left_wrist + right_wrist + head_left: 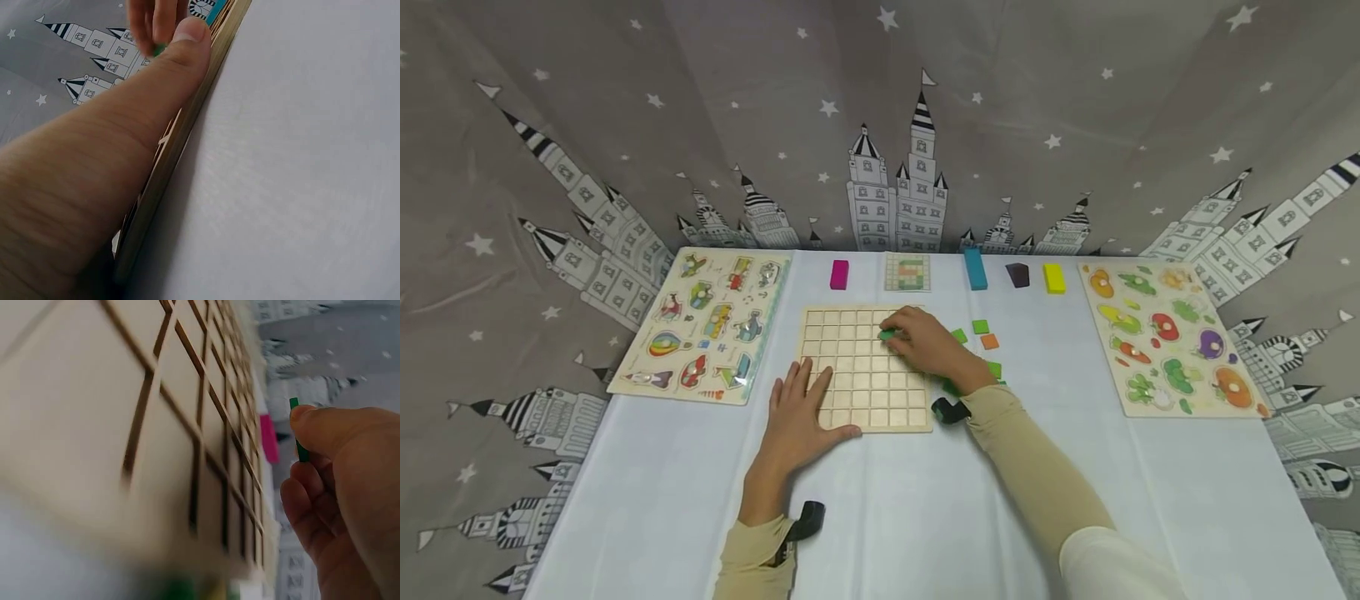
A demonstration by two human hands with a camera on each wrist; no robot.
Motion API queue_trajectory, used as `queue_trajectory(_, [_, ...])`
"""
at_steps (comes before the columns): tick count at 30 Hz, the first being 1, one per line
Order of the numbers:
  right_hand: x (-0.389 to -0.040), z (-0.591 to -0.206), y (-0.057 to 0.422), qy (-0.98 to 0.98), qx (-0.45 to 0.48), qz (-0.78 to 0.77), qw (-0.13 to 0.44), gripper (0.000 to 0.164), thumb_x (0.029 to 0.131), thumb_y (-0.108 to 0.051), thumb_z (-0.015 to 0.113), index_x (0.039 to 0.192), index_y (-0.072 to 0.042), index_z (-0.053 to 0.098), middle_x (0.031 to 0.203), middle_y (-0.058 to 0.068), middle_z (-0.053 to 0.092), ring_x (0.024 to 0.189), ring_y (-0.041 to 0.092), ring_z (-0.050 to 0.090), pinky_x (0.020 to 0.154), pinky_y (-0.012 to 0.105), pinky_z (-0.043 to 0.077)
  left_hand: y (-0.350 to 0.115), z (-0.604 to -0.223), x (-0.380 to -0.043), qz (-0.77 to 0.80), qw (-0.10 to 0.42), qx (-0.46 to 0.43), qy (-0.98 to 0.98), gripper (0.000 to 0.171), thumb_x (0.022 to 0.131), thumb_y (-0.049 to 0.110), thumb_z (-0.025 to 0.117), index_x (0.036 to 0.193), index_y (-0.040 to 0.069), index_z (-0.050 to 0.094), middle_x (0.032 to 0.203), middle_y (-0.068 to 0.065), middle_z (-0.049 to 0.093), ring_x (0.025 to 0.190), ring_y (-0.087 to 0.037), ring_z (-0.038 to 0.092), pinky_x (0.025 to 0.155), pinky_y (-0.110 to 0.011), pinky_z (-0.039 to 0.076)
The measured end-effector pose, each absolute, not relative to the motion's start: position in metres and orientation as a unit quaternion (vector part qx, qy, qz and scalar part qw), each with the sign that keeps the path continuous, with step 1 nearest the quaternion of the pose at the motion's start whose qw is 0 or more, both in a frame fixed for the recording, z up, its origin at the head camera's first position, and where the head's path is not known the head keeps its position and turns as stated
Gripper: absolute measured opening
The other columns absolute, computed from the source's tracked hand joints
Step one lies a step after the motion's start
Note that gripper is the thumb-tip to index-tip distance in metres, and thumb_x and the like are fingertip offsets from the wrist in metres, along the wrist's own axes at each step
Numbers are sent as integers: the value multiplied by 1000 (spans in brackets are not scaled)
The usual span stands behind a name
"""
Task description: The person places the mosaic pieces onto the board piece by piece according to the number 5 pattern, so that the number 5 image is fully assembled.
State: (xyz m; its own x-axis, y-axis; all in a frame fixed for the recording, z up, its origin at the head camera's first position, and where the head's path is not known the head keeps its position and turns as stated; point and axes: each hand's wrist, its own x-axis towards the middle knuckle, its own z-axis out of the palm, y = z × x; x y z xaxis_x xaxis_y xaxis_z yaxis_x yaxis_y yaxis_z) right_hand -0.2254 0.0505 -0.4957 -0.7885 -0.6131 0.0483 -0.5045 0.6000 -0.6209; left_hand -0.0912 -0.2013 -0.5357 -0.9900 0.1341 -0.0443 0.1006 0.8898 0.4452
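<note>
A wooden grid board (870, 381) with square cells lies in the middle of the white table. My left hand (799, 422) rests with spread fingers over its lower left corner; the thumb (187, 40) lies along the near edge in the left wrist view. Above the upper right cells, my right hand (931, 343) pinches a thin green tile (887, 334) between thumb and fingers. The right wrist view shows that tile (302, 453) on edge, apart from the board. Beside the board's right side lie several loose green tiles (981, 326) and an orange tile (990, 342), some partly hidden by my right wrist.
Behind the board sits a small patterned card (907, 272). Along the back stand a magenta block (839, 274), a blue block (975, 268), a dark block (1018, 275) and a yellow block (1054, 278). A vehicle puzzle (705, 325) lies left, a vegetable puzzle (1157, 354) right.
</note>
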Motion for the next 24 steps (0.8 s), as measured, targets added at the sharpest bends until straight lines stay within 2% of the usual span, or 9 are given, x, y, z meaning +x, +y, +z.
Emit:
queue_trajectory(5, [-240,-498,18,891,-342,-279,105,32,106,-24,56,134,-10,65,135,7,61,131,25,56,117,40,45,-202,-534,-91,231,37,59,970,114,72,71,78,160,13,34,170,-21,15,160,-41,5,127,-66,6])
queue_trajectory(11, [-249,-498,-8,889,-356,-267,106,32,107,-22,54,135,-10,65,136,7,60,132,24,54,117,37,44,-202,-535,-91,235,28,62,970,113,72,70,79,160,14,35,170,-21,16,159,-40,6,127,-65,6])
queue_trajectory(24, [-250,-505,-19,896,-351,-245,116,29,106,-21,57,131,-15,69,134,4,62,130,22,55,117,35,44,-201,-536,-91,236,32,58,969,112,73,70,78,160,14,35,170,-20,16,160,-40,6,127,-65,7])
